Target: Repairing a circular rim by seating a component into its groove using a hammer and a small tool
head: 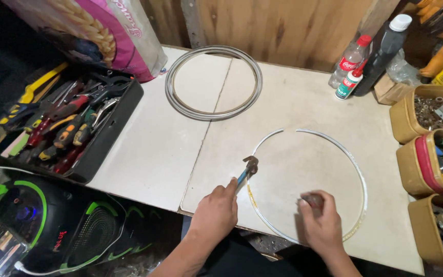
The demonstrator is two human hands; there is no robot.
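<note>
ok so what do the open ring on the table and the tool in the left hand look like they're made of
Open ring: looks like thin metal, silvery and slightly shiny, with a gap at the top; could be coated.
Tool in the left hand: dark, dull metal head, apparently steel, on a blue handle, probably plastic or rubber grip.

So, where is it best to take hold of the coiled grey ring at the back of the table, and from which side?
Grip the coiled grey ring on its near arc, coming from the front edge of the table. It lies flat, so pinch the bundled strands from above, fingers inside and thumb outside. The pink sack crowds its far left, and the wooden wall stands close behind.
</note>
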